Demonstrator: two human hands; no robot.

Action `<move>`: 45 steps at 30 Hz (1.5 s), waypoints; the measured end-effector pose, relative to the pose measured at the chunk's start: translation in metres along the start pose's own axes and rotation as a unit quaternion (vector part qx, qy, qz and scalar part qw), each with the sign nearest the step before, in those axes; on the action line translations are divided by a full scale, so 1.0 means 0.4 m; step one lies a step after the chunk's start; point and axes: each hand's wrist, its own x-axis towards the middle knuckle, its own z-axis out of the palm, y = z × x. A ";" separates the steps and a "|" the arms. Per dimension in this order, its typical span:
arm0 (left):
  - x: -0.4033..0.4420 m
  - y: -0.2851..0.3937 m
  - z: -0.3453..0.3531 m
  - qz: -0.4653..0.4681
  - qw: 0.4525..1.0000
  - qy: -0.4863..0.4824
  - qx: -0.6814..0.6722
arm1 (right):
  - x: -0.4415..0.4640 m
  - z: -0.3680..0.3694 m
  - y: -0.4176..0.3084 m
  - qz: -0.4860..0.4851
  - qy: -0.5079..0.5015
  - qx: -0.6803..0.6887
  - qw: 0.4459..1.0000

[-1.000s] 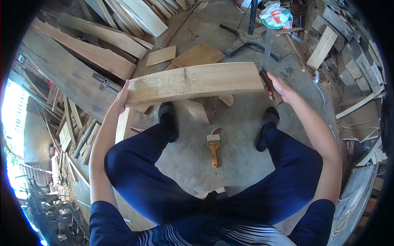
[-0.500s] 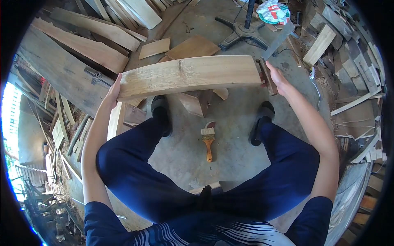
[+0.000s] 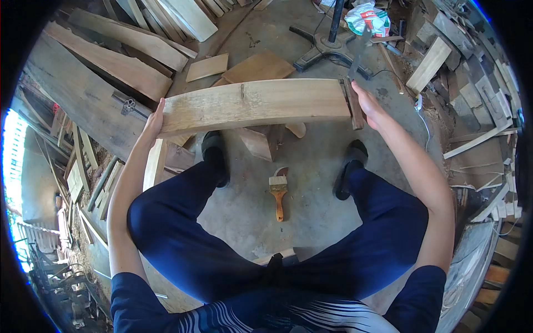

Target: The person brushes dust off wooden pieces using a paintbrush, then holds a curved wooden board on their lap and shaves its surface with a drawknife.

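A thick, pale wooden board [image 3: 255, 102] is held level across my view, above the floor. My left hand [image 3: 154, 123] clasps its left end, with the thumb up along the end and the fingers mostly hidden beneath. At the opposite end, my right hand [image 3: 369, 105] presses a dark wooden bar [image 3: 354, 105] against the board's end. A thin, flat metal blade [image 3: 358, 54] reaches away from the bar's far end; I cannot make out what kind of tool it is. My right fingers are largely hidden behind the bar.
A paintbrush [image 3: 278, 197] lies on the concrete floor between my feet. Wood offcuts [image 3: 258, 139] sit under the board. Large planks [image 3: 111, 72] are stacked at left, scrap wood [image 3: 472, 83] at right. A black stand base [image 3: 330, 50] and plastic bag [image 3: 367, 19] are ahead.
The metal blade has swung to point more straight ahead, and the right end of the board has shifted slightly left and down. Both hands keep their places.
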 end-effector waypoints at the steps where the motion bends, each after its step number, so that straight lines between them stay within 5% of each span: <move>1: -0.001 0.005 0.001 0.006 1.000 0.006 0.003 | 0.003 0.001 -0.001 0.003 0.000 -0.001 1.000; 11: -0.042 0.084 0.051 0.096 0.975 0.031 -0.198 | 0.012 -0.009 -0.063 -0.099 0.067 0.185 0.975; 14: -0.013 0.050 0.058 0.105 0.963 0.017 -0.247 | -0.005 -0.027 -0.056 -0.054 0.058 0.215 0.973; 18: -0.034 0.078 0.053 0.017 0.948 0.056 -0.313 | -0.014 -0.054 -0.039 -0.021 0.014 0.233 0.972; 23: -0.048 0.085 0.045 0.046 0.936 0.065 -0.342 | -0.006 -0.075 -0.007 -0.040 -0.033 0.217 0.975; 25: 0.005 0.028 0.037 0.141 0.930 0.085 -0.330 | 0.027 -0.101 0.024 -0.044 -0.029 0.189 0.981; 26: -0.007 0.036 0.038 0.102 0.942 0.127 -0.292 | 0.014 -0.099 0.018 -0.016 -0.017 0.179 0.984; 28: 0.112 -0.050 0.006 0.131 0.914 0.049 -0.381 | -0.017 -0.094 0.014 -0.031 0.024 0.150 0.988; 29: 0.032 0.010 0.024 0.067 0.889 -0.028 -0.453 | -0.026 -0.102 0.017 -0.055 0.029 0.125 0.990; 34: -0.010 0.037 0.046 0.047 0.892 0.089 -0.441 | -0.036 -0.109 0.013 -0.034 0.113 0.076 0.990; 45: 0.095 -0.057 -0.006 0.132 0.893 0.052 -0.427 | -0.023 -0.155 0.015 -0.033 0.162 0.105 0.981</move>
